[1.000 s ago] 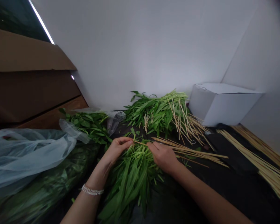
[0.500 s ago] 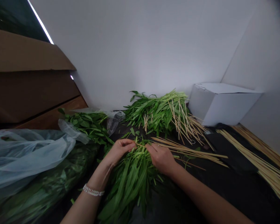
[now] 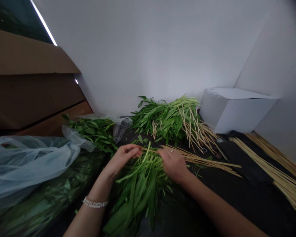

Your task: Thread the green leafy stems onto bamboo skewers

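A thin bamboo stick (image 3: 144, 149) runs level between my two hands. Its left end is pinched by the thumb and fingers of my left hand (image 3: 125, 157). My right hand (image 3: 174, 164), with a ring on one finger, is closed around the other end, hiding its tip. One pale green stem (image 3: 146, 158) crosses the stick between the hands; whether it is pierced I cannot tell. Below lies a bunch of leafy greens (image 3: 138, 194), long and narrow in leaf, like water spinach, its cut stems towards my fingers. Loose bamboo sticks (image 3: 207, 161) lie beside my right hand.
Against the wall is a heap of greens (image 3: 160, 120) with sticks (image 3: 196, 128) among it. A white box (image 3: 236, 108) stands right of it, near more sticks (image 3: 273, 171). Plastic bags (image 3: 34, 161) of greens lie left, below a cardboard box (image 3: 32, 95).
My hands have moved slightly apart, showing more of the stick between them. A longer green stem now lies across it. The dark stick below my right hand no longer shows.
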Tool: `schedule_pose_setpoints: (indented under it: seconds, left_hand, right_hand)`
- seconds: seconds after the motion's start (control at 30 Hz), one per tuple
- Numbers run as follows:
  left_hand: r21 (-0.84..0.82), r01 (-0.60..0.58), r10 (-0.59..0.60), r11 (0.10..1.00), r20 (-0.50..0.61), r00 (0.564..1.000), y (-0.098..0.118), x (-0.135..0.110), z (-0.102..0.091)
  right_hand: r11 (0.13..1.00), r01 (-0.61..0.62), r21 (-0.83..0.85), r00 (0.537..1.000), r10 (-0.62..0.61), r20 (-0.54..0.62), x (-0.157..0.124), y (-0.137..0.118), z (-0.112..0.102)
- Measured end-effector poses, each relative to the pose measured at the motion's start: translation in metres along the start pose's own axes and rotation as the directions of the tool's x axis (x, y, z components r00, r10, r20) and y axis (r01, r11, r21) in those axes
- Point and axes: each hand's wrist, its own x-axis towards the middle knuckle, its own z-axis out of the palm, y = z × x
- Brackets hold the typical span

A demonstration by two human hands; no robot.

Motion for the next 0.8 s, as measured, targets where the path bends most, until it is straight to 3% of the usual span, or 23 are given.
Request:
schedule_pose_setpoints:
  seconds: [0.07, 0.2, 0.43, 0.8]
  left_hand:
    - [0.016, -0.016, 0.017, 1.000, -0.055, 0.998, 0.000, 0.002, -0.007]
    - [0.158, 0.023, -0.007, 0.987, -0.104, 0.995, -0.004, 0.005, -0.012]
    - [0.478, -0.033, 0.018, 0.878, 0.036, 0.999, -0.017, 0.003, -0.009]
    - [0.441, -0.029, -0.004, 0.897, 0.073, 0.997, -0.018, 0.004, -0.016]
  right_hand:
    - [0.999, -0.011, 0.035, 0.998, 0.013, -0.064, 0.003, 0.003, -0.005]
    - [0.993, 0.013, 0.117, 0.996, -0.004, -0.084, 0.004, 0.004, -0.011]
    - [0.994, 0.051, 0.092, 0.996, -0.044, -0.073, 0.002, 0.001, -0.009]
    - [0.994, 0.037, 0.102, 0.999, -0.036, -0.006, 0.000, 0.000, -0.005]
